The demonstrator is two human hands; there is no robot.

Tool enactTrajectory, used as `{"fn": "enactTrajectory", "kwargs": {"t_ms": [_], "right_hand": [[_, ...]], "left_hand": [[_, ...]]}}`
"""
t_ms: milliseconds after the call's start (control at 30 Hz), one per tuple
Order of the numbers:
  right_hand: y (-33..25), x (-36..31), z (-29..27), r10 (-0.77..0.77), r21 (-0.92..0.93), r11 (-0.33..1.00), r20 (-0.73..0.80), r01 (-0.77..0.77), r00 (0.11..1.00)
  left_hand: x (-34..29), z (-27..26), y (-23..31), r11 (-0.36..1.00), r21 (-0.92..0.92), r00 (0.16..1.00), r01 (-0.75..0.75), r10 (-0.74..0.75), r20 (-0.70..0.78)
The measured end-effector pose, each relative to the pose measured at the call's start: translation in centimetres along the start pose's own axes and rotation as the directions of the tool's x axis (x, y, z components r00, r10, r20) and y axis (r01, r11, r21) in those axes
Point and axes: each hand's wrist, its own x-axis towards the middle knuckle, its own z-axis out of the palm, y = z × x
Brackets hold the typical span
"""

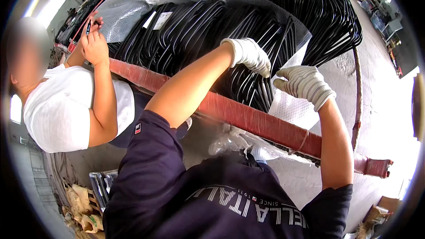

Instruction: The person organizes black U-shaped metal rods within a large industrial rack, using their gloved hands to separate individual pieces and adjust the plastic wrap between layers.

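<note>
My left hand (251, 57), in a pale knitted work glove, reaches over a dense row of thin black bent rods (195, 31). Its fingers curl downward, closed together against the rods; what they hold is hidden beneath them. To its right my right hand (304, 84), in a striped white glove, hovers at the end of the row. A small gap shows between its thumb and fingers, with nothing visible in it. Below this hand hangs a sheet of bubble wrap (287, 108), which runs up and along behind the rods.
A red wrapped beam (248, 117) crosses in front of me under the rods. More black rods (310, 9) are piled behind. At left, a person in a white shirt (66, 110) holds a pen (88, 27). Clear plastic film (234, 141) hangs below the beam.
</note>
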Motion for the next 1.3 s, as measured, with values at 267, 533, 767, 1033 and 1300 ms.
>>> {"fn": "enactTrajectory", "kwargs": {"t_ms": [267, 533, 767, 1033, 1300], "right_hand": [[0.3, 0.1, 0.7, -0.047, -0.026, 0.999, -0.095, 0.044, 0.994], [0.5, 0.0, 0.8, -0.049, -0.031, 0.998, -0.125, 0.045, 0.991], [0.6, 0.2, 1.1, -0.064, -0.048, 0.997, -0.170, 0.057, 0.983], [0.7, -0.1, 0.9, -0.049, -0.023, 0.999, -0.176, 0.045, 0.983], [0.4, -0.3, 0.4, -0.047, -0.018, 0.999, -0.124, 0.045, 0.991]], "left_hand": [[0.7, 0.6, -0.3, 0.998, -0.068, 0.999, 0.007, -0.010, -0.047], [-0.4, -0.2, 0.6, 0.993, 0.119, 1.000, -0.005, 0.005, -0.005], [-1.1, -0.3, 0.7, 0.997, 0.078, 1.000, -0.017, 0.018, -0.020], [-1.7, -0.8, 1.9, 0.994, 0.108, 1.000, 0.008, -0.009, 0.009], [-1.2, -0.4, 1.4, 0.999, 0.032, 0.999, 0.007, -0.006, -0.034]]}}
